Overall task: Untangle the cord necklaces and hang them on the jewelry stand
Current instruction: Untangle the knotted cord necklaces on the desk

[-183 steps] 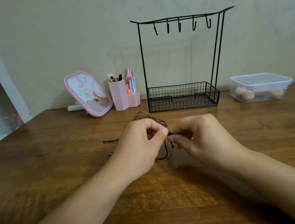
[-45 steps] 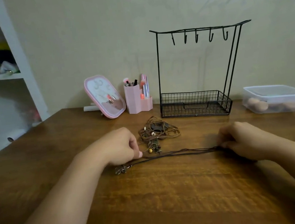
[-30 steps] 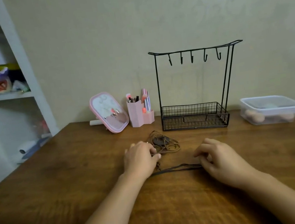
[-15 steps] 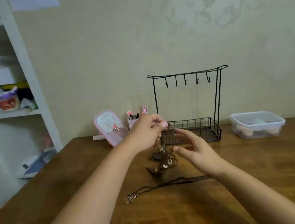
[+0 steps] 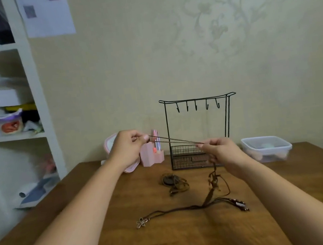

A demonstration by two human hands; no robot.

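Pale patterned wallpaper fills the far side of the room, with a white shelving unit (image 5: 33, 109) of boxes and oddments at the left, and before you spreads a brown wooden table (image 5: 130, 244). Against the far edge of that table stands your black wire jewelry stand (image 5: 200, 131), its five hooks (image 5: 196, 105) bare under the top rail and a mesh basket at its foot. To its right sits a clear lidded plastic container (image 5: 266, 149); to its left a pink brush holder (image 5: 152, 156) and, partly hidden behind your wrist, a pink-framed mirror (image 5: 111, 143). Your left hand (image 5: 128, 148) is raised above the table at the left, thumb and fingertips pinched on one end of a brown cord necklace (image 5: 176, 141); your right hand (image 5: 222, 151) pinches the same cord lower and to the right, so the doubled strand runs taut between them in front of the stand. From your right hand the rest of that necklace hangs down, its beaded pendant (image 5: 214, 179) dangling just above the wood. Flat on the table nearer you lies a dark cord necklace (image 5: 187, 208) with a flower-shaped metal charm (image 5: 141, 223) at its left end and beads at its right. Between it and the stand rests a small bundle of brown cords (image 5: 173, 183), still coiled together.
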